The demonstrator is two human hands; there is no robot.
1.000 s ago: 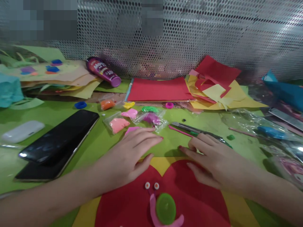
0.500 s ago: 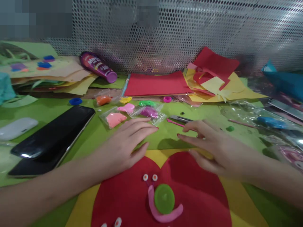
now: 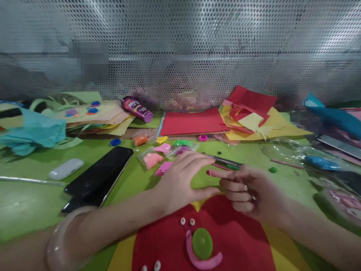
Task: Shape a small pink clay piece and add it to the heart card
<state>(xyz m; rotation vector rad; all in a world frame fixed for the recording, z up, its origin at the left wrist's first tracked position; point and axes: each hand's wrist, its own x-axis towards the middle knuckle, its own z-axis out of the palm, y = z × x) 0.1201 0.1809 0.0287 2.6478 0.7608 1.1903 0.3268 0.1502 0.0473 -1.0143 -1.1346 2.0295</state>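
Red paper heart [image 3: 239, 241] on a yellow sheet [image 3: 121, 259] carries the work, at the near middle of the tabletop [image 3: 34, 210]. On it lies a clay snail: a green disc [image 3: 202, 243] for the shell, a pink body [image 3: 203, 259] curled under it, and two white eyes [image 3: 187, 221] on thin stalks. That figure looks complete. A second pair of eyes [image 3: 150, 266] sits at the near edge with nothing around it (most likely a figure only begun), and much of the heart is bare.

Just beyond the heart's top, the left hand [image 3: 183, 180] lies flat, palm down, its grip fully spread and holding nothing. The right hand [image 3: 248, 192] is beside it, fingers curled in and the forefinger pointing left; I cannot tell whether that grip encloses anything small.

Outward, bagged clay pieces [image 3: 152, 160] lie just beyond the left hand, and a knife and pens [image 3: 225, 162] beyond the right. A black phone [image 3: 98, 177] lies to the left, loose plastic wrap [image 3: 296, 154] to the right, and paper stacks [image 3: 191, 122] against the mesh wall [image 3: 197, 37]. Free room is tight beyond the hands and wider over the heart.
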